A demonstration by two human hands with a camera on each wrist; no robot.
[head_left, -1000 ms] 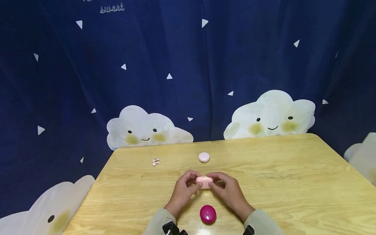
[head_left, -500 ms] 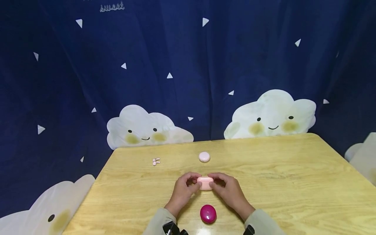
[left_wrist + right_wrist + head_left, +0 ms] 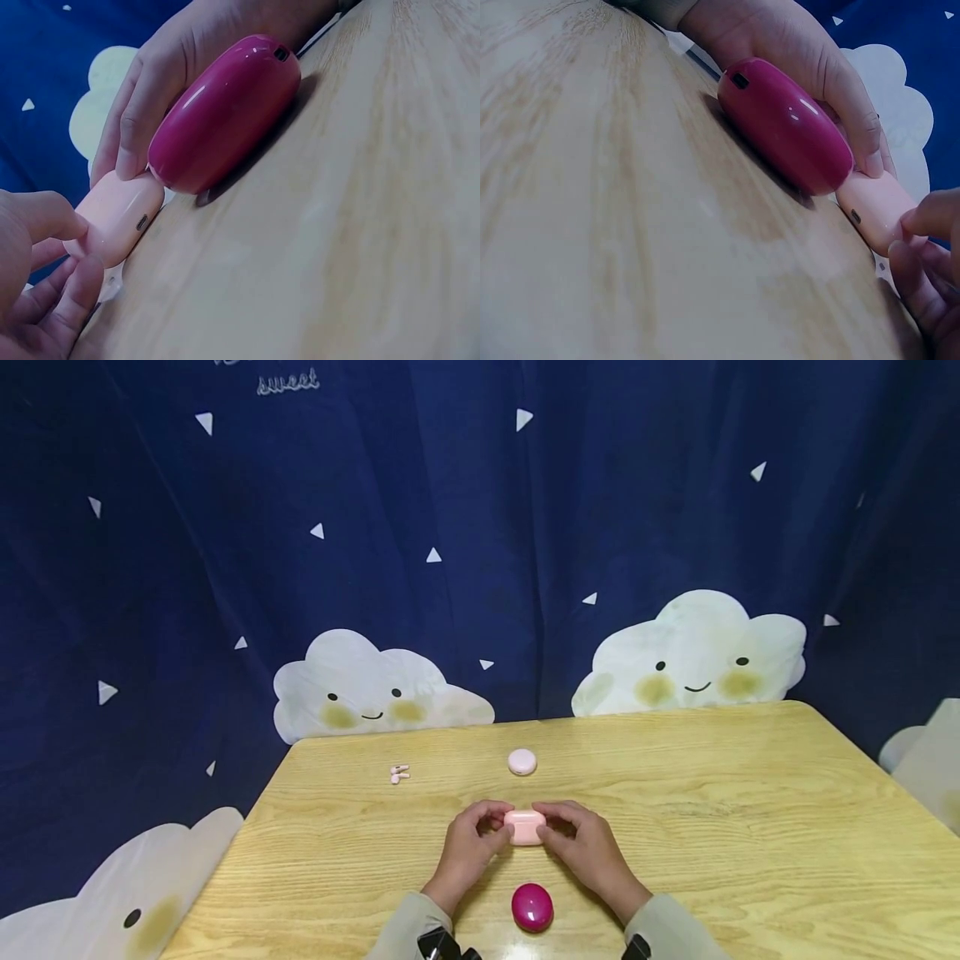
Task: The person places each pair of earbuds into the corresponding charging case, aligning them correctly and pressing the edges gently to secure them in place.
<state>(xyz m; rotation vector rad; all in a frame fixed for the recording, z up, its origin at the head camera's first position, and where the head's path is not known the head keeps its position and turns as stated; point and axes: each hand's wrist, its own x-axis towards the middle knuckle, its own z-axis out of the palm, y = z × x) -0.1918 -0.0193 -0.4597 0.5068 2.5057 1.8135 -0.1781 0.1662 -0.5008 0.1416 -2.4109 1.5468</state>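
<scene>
A pale pink earbud charging case (image 3: 525, 828) sits between my two hands near the middle of the table, its lid down. My left hand (image 3: 468, 852) pinches its left end with thumb and fingers, and my right hand (image 3: 588, 850) pinches its right end the same way. In the left wrist view, a small port shows on the underside of the earbud case (image 3: 124, 214). Closer to me lies a glossy magenta rounded case (image 3: 532, 907), which neither hand holds. From the right wrist, this magenta case (image 3: 786, 127) partly covers the view of the hands.
Behind the hands lies a light pink round case (image 3: 522, 762). Two small pink earbuds (image 3: 399, 774) lie at the back left of the wooden table (image 3: 712, 827). A dark blue curtain (image 3: 480, 510) with cloud prints hangs behind the far edge.
The earbud case has tilted slightly in my hands, so more of its front face shows. A left finger visible below it a second ago is now hidden. Other things stay put.
</scene>
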